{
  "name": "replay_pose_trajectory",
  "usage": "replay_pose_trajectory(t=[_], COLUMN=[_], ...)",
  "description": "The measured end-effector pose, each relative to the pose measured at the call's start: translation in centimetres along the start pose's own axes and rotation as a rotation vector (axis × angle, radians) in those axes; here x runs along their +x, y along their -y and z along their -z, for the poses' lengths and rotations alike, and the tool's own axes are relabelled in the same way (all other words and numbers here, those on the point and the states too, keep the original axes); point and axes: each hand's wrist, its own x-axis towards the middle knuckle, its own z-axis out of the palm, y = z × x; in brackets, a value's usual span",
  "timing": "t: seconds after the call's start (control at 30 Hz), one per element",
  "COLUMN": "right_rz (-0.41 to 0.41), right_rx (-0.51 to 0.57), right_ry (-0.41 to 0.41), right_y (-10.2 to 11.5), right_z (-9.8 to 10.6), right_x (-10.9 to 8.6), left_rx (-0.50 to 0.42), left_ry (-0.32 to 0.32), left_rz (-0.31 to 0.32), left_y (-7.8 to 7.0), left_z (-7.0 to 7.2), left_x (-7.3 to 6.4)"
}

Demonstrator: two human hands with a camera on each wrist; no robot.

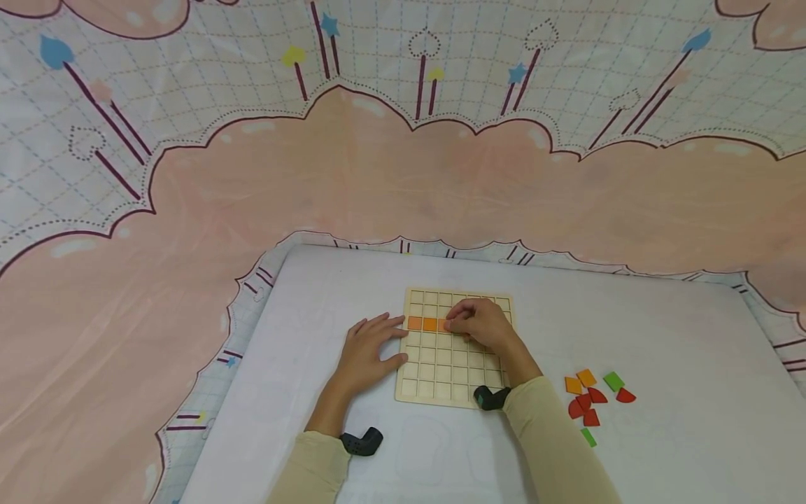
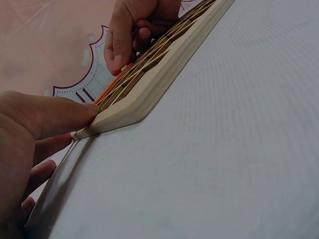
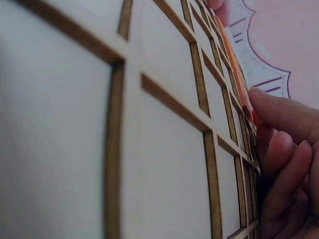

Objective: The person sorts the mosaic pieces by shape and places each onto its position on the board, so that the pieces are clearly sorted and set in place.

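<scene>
A pale wooden grid board (image 1: 434,355) lies on the table, with square cells between raised ribs. Two orange square tiles (image 1: 430,324) sit side by side in one row from its left edge. Just right of them, my right hand (image 1: 481,323) pinches a third orange tile (image 1: 443,325) at that row; its far part is hidden by the fingers. In the right wrist view the thumb (image 3: 284,112) is on the tile's edge. My left hand (image 1: 368,352) spreads its fingers at the board's left edge, and its thumb (image 2: 65,115) touches the rim in the left wrist view.
Right of the board lies a loose group of pieces: orange squares (image 1: 586,378), red quarter-round pieces (image 1: 625,395) and green pieces (image 1: 613,381). The white table (image 1: 327,287) ends at a patterned cloth (image 1: 441,182) behind. Black wrist devices (image 1: 363,442) sit on both forearms.
</scene>
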Motion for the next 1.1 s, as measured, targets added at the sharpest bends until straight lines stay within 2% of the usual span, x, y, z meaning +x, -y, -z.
replay_pose_trajectory(t=[0.27, 0.87, 1.1], right_rz=[0.011, 0.003, 0.029], right_rx=[0.03, 0.021, 0.041], right_ry=[0.034, 0.031, 0.054], right_y=[0.2, 0.1, -0.3], right_z=[0.3, 0.3, 1.4], right_x=[-0.1, -0.3, -1.0], left_rx=[0.0, -0.005, -0.002], left_ry=[0.002, 0.002, -0.003], left_rz=[0.0, -0.005, -0.006], left_y=[0.0, 0.0, 0.0], left_z=[0.0, 0.1, 0.0], left_x=[0.0, 0.0, 0.0])
